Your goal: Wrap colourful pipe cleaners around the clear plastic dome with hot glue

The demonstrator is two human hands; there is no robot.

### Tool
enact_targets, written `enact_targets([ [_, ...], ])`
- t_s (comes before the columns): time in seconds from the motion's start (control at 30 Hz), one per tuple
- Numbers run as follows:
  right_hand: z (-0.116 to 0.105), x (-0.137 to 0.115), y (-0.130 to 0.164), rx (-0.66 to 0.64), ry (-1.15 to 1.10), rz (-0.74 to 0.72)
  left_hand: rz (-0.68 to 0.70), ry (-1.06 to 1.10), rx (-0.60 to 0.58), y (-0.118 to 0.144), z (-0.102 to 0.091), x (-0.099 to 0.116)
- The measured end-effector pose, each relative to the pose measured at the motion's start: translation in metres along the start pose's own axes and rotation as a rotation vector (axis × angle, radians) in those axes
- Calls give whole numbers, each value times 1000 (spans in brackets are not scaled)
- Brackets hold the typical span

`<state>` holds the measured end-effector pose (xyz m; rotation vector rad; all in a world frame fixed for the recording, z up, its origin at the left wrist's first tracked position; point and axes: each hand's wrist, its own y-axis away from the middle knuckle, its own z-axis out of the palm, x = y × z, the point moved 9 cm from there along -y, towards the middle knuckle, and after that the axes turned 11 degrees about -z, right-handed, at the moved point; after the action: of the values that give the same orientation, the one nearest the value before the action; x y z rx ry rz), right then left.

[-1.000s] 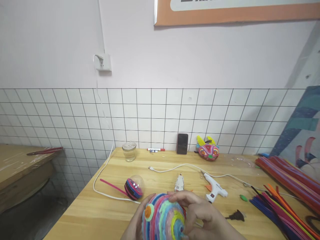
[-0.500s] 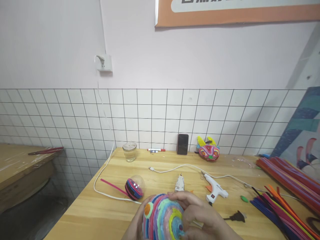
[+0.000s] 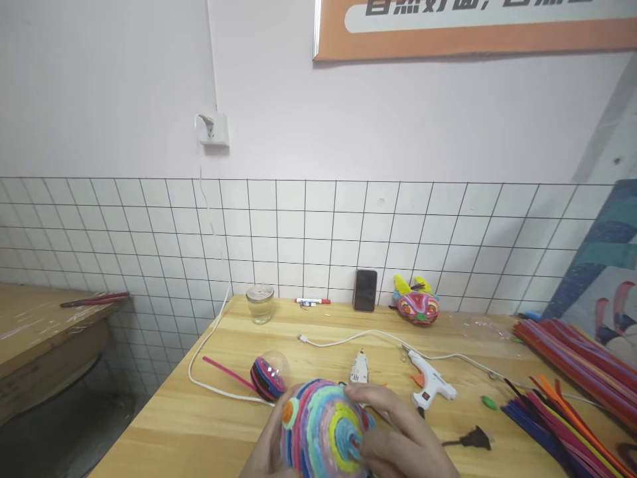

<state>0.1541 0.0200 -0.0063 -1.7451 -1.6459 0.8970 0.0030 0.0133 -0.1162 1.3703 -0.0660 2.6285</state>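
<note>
From the head view, the striped ball [image 3: 321,430] sits low over the table [image 3: 199,425], nearly all wrapped in coloured fuzzy wire. The left hand [image 3: 269,448] cups its side; the right hand [image 3: 398,441] has fingers [image 3: 371,397] curled over it, pinching near the spiral. Loose pipe cleaners [image 3: 562,411] remain unused.

Fuzzy pipe-cleaner ball [image 3: 321,428], smooth matt wooden table [image 3: 199,425], glossy tiled wall [image 3: 298,232].
</note>
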Motion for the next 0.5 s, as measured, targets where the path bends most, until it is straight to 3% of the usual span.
enact_targets([
  [0.1, -5, -13, -16, 4, 67, -140, 76, 9, 46, -4, -15, -1],
  [0.2, -3, -14, -26, 4, 29, -160, 141, -1, 78, -5, -23, 3],
  [0.5, 9, -8, -14, -17, -4, -182, 188, -3, 84, -6, -19, 16],
])
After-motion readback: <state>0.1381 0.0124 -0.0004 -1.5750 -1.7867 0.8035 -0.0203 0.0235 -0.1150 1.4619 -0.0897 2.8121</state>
